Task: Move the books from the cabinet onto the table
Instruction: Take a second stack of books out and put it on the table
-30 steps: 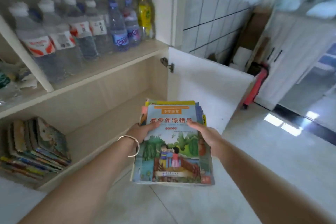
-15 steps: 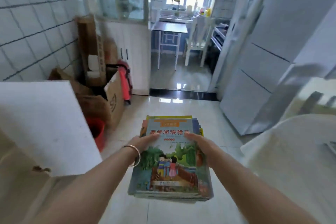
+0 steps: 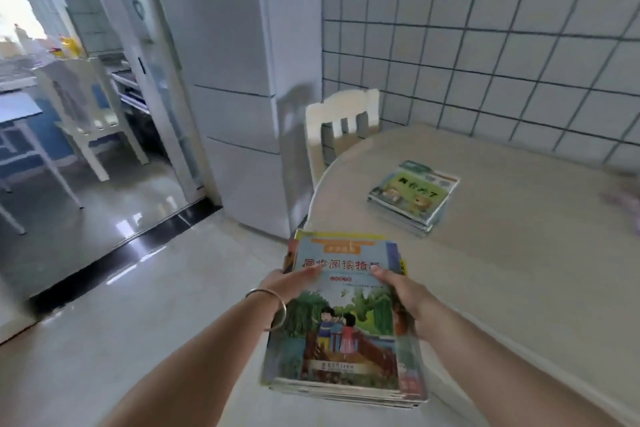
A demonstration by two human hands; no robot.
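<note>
I carry a stack of picture books [image 3: 341,340] in front of me, its top cover showing two children on a bridge. My left hand [image 3: 284,284], with a bangle on the wrist, grips the stack's left edge, thumb on the cover. My right hand [image 3: 401,289] grips the right edge the same way. The stack hangs over the left rim of the round beige table [image 3: 519,270]. A second, smaller pile of books [image 3: 414,196] lies flat on the table farther in. The cabinet is out of view.
A white chair [image 3: 341,128] stands tucked at the table's far left side, beside a tall white fridge [image 3: 242,87]. A tiled wall backs the table. To the left, a doorway opens onto another room with a chair [image 3: 79,104] and a small table.
My view has swung right from the cabinet, past the doorway, to the table. Both hands keep the same hold on the stack, which now reaches over the table's edge.
</note>
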